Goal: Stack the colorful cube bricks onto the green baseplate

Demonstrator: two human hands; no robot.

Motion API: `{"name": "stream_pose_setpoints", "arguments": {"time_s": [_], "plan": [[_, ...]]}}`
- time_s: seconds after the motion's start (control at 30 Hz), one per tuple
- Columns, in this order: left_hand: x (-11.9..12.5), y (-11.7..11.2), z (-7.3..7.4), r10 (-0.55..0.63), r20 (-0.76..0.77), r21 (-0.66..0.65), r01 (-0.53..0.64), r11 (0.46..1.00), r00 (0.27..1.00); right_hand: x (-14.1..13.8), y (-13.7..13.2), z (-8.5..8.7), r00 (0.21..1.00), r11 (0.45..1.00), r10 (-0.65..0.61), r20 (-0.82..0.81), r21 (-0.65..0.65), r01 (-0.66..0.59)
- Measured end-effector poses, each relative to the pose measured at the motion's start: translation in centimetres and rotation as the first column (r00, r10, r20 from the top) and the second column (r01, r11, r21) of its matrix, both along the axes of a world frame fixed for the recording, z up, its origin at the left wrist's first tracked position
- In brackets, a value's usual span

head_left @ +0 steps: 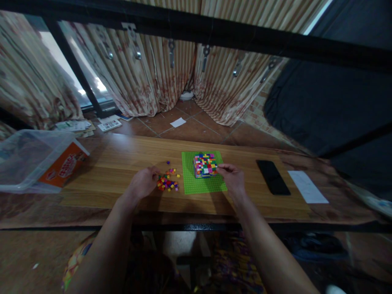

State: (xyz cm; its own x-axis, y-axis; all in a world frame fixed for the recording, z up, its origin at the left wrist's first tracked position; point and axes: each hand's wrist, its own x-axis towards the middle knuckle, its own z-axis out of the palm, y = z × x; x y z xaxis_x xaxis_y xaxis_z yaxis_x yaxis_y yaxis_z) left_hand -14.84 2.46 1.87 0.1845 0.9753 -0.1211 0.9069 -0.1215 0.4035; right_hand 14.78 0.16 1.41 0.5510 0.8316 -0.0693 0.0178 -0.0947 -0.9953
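Note:
On the green baseplate (203, 187) stands a block built of many small coloured bricks (204, 165). My right hand (232, 178) is at the block's right side. Its thumb and finger are pinched together at the upper right edge, and whatever they hold is too small to make out. A pile of loose toy bricks (167, 183) in red, yellow, orange, purple and other colours lies left of the baseplate. My left hand (143, 181) is at the pile's left edge, fingers curled together; what is in them, if anything, is hidden.
A black phone (273, 177) and a white paper sheet (308, 186) lie to the right. At the far left stands a clear plastic tub (36, 141) with an orange label. A dark metal bar (196, 27) with hanging clips crosses above the wooden board (107, 163).

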Motion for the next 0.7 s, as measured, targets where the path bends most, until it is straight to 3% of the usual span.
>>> {"name": "stream_pose_setpoints", "arguments": {"time_s": [0.33, 0.7], "plan": [[0.22, -0.02, -0.04, -0.009, -0.016, -0.005, 0.008, 1.000, 1.000, 0.30, 0.83, 0.83, 0.994, 0.994, 0.094, 0.050, -0.064, -0.090], [0.35, -0.25, 0.48, 0.014, 0.007, -0.016, -0.014, 1.000, 1.000, -0.42, 0.81, 0.89, 0.997, 0.997, 0.074, -0.027, -0.029, -0.075]]}}
